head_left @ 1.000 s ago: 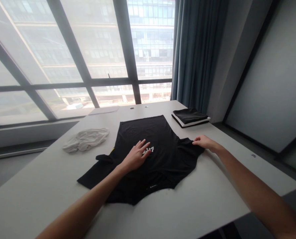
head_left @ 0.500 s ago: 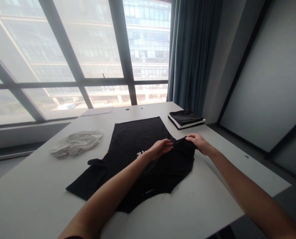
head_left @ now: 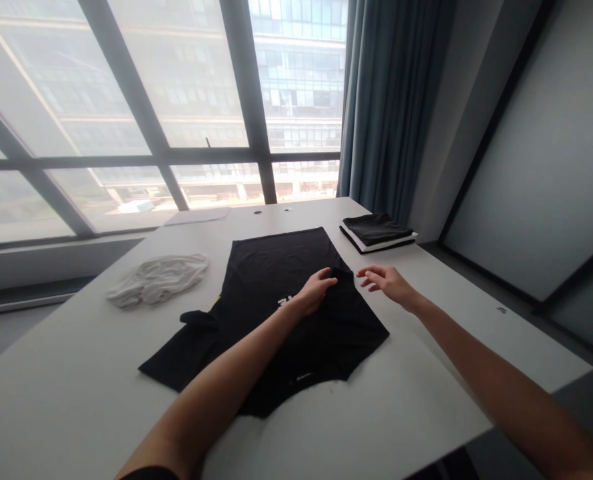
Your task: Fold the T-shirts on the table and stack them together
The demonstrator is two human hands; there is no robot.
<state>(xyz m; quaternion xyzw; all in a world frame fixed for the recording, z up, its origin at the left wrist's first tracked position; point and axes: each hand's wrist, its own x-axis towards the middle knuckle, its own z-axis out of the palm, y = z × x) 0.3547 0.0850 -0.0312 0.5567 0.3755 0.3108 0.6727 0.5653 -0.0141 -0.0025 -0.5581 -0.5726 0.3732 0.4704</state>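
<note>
A black T-shirt [head_left: 281,267] with white lettering lies spread on the white table [head_left: 416,400]. Its right sleeve is folded inward over the body. My left hand [head_left: 317,291] rests on that folded sleeve, fingers curled and pinching the cloth near its tip. My right hand [head_left: 386,281] hovers just right of the shirt's edge, fingers spread and holding nothing. The shirt's left sleeve [head_left: 196,319] still sticks out, slightly bunched.
A crumpled white garment [head_left: 159,279] lies on the table's left side. A folded stack of black and white clothes [head_left: 379,232] sits at the far right corner by the blue curtain [head_left: 391,100]. Large windows run behind the table.
The right sleeve was lifted and folded inward onto the shirt's body. My left hand moved from the lettering to the sleeve, and my right hand let go and drew back.
</note>
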